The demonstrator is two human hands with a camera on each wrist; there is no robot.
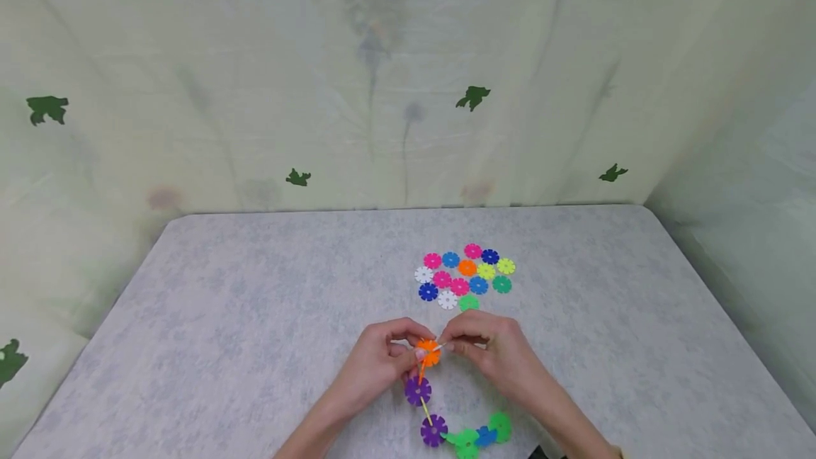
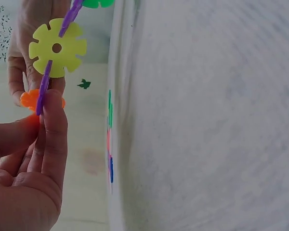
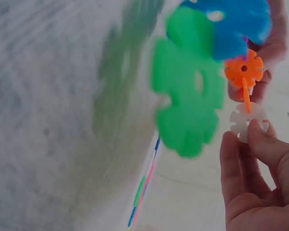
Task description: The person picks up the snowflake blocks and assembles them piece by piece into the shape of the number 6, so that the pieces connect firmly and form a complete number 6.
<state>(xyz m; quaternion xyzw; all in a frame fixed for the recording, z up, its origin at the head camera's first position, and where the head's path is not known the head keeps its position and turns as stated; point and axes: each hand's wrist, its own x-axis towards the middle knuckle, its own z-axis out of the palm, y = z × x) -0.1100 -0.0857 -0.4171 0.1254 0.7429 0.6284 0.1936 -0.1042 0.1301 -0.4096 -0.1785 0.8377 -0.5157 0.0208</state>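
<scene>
Above the table, both hands meet at the upper end of a chain of slotted plastic flower discs. My left hand [image 1: 381, 356] pinches an orange disc [image 1: 430, 354] between thumb and fingers. From the other side my right hand [image 1: 494, 347] pinches a white disc [image 3: 241, 126], whose edge meets an orange disc in the right wrist view. Below hang purple discs [image 1: 418, 391] with a yellow disc [image 2: 62, 45] between them. The chain's lower end curves right through green discs [image 1: 467, 443] and a blue disc [image 1: 486, 436].
Beyond the hands, loose discs in pink, blue, yellow, white, green and orange lie flat in a cluster, among them a pink disc [image 1: 442, 279]. The grey table [image 1: 255, 289] ends at a pale curtain [image 1: 255, 91] with leaf patterns.
</scene>
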